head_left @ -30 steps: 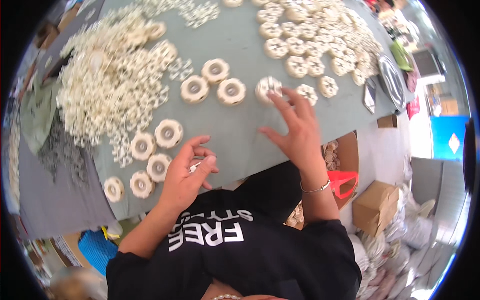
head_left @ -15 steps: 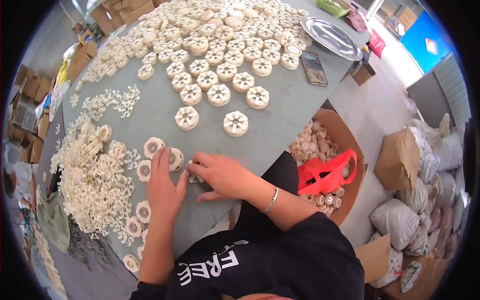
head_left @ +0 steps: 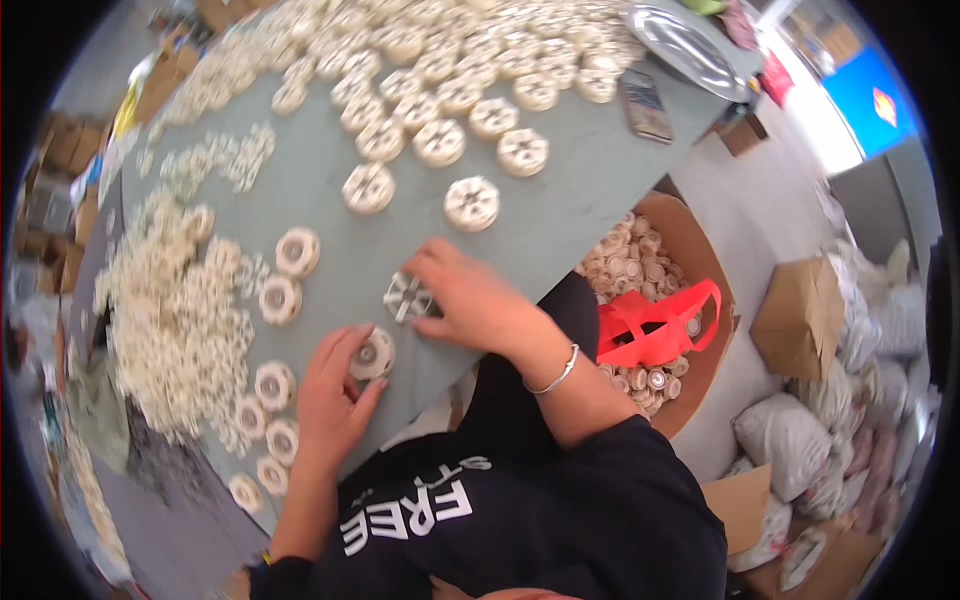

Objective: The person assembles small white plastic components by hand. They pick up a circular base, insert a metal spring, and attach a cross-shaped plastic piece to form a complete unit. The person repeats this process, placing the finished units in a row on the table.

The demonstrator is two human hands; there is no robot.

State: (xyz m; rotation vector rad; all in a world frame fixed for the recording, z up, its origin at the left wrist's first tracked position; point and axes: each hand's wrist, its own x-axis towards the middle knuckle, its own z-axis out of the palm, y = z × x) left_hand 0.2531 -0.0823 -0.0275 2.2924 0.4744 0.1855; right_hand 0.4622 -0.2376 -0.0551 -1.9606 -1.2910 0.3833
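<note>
My left hand (head_left: 335, 398) has its fingers and thumb curled round a cream round plastic wheel piece (head_left: 373, 353) with a grey centre, resting on the table close to me. My right hand (head_left: 468, 300), slightly blurred, grips the right side of a spoked wheel (head_left: 408, 297) with dark gaps between its spokes. Left of my hands lie two more ring-faced wheel pieces, one of them a cream wheel piece (head_left: 297, 252). Beyond my right hand stands a spoked wheel (head_left: 471, 203), with many more spoked wheels behind it.
A heap of small cream plastic parts (head_left: 175, 320) covers the table's left side. A phone (head_left: 646, 105) and a silver tray (head_left: 690, 50) lie at the far right. Below the right edge, a cardboard box (head_left: 700, 395) contains round pieces and a red bag (head_left: 650, 328).
My left hand has drawn one ring-faced wheel piece toward me, away from the others. The spoked wheel in my right hand now shows more fully. The whole view has shifted.
</note>
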